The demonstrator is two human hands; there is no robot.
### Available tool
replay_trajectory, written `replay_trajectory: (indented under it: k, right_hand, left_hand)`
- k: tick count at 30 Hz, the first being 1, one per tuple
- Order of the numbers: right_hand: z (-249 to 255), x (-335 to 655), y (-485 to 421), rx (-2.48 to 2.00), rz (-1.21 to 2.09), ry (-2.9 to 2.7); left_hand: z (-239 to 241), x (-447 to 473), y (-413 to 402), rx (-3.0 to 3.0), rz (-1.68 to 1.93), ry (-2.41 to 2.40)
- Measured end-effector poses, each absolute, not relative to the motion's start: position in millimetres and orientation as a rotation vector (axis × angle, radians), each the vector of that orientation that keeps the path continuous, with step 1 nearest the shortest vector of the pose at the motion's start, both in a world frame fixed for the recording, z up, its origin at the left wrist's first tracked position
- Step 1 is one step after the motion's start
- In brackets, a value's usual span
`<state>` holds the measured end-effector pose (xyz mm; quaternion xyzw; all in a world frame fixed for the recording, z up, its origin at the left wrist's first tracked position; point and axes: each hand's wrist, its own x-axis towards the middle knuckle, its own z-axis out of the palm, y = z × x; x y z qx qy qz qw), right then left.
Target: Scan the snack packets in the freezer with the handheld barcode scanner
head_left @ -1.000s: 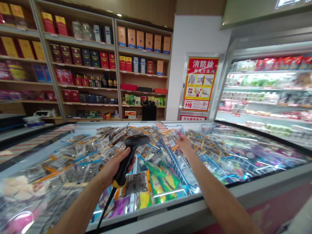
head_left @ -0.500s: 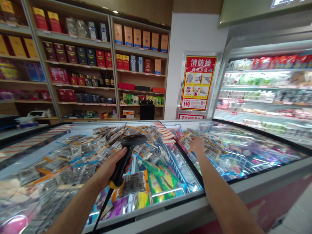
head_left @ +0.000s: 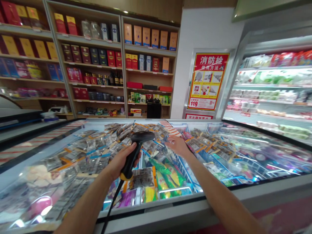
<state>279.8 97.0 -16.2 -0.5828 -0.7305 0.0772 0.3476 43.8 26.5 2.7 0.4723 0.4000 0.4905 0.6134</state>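
My left hand (head_left: 121, 161) is wrapped round the handle of a black barcode scanner (head_left: 137, 148) with a yellow collar; its cord hangs down toward me. The scanner head points over the chest freezer (head_left: 170, 208). My right hand (head_left: 177, 145) reaches into the freezer's open middle, fingers spread flat over clear food packets (head_left: 156, 146) beside a blue wire divider (head_left: 185, 169). Green and yellow bags (head_left: 165, 177) lie below the scanner.
Glass sliding lids (head_left: 246, 146) cover the freezer left and right. Wooden shelves with boxed goods (head_left: 97, 58) stand behind. A red poster (head_left: 207, 81) hangs on the white pillar. An open chiller (head_left: 275, 91) runs along the right. A counter (head_left: 21, 125) sits far left.
My right hand moved left, from the packets near the right glass lid back toward the middle by the scanner. The scanner hand stayed about where it was. The view shifted slightly.
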Motion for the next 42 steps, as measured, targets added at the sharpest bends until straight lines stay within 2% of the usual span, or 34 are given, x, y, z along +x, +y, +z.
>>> replay_trajectory:
  k: [3, 9, 13, 19, 23, 29, 34, 39, 42]
  right_hand:
    - [-20.1, 238.2, 74.3, -1.272, 0.455, -2.292]
    - [-28.4, 219.7, 55.5, -1.126, 0.317, -2.668]
    - [-17.9, 239.3, 71.6, -1.181, 0.39, -2.551]
    - [-9.8, 270.2, 97.6, -1.668, -0.065, -2.186]
    - [-10.4, 263.8, 82.7, -1.983, -0.093, -2.122]
    - [-14.4, 260.8, 77.6, -1.889, -0.044, -2.267]
    - [-24.9, 279.1, 107.0, -1.732, -0.173, -2.181]
    - [-37.9, 273.2, 112.2, -1.952, -0.227, -1.922]
    - [-41.4, 272.7, 114.1, -2.03, -0.092, -1.892]
  left_hand:
    - [2.8, 42.3, 27.4, 1.087, 1.144, 0.912]
    - [6.8, 42.4, 25.2, 1.072, 1.172, 0.921]
    - [10.3, 44.3, 21.4, 1.087, 1.152, 0.944]
    - [8.2, 44.9, 22.0, 1.123, 1.144, 0.943]
    - [6.9, 45.0, 23.1, 1.117, 1.124, 0.961]
    - [9.6, 48.2, 20.2, 1.088, 1.149, 0.95]
    - [7.7, 49.0, 20.8, 1.069, 1.147, 0.948]
    - [4.6, 49.1, 23.0, 1.035, 1.139, 0.946]
    - [5.2, 50.0, 21.3, 1.035, 1.136, 0.941]
